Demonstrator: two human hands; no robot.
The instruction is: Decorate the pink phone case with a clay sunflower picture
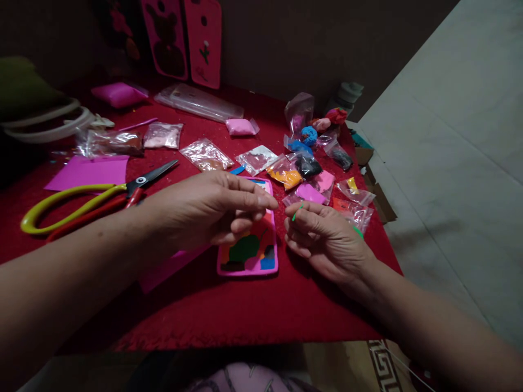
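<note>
Green strip (298,212) in your right hand (327,237), above the red counter (229,307).
Fingertips pinch it, likely because it's thin; your left hand (220,204), fingertips close, contents unclear, hangs over the pink-rimmed case (253,251).

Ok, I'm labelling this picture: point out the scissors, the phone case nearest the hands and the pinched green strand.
Scissors (141,180): head view, on the pivot.
Phone case (244,249): head view, on its green patch.
Green strand (294,217): head view, on its lower end.
</note>
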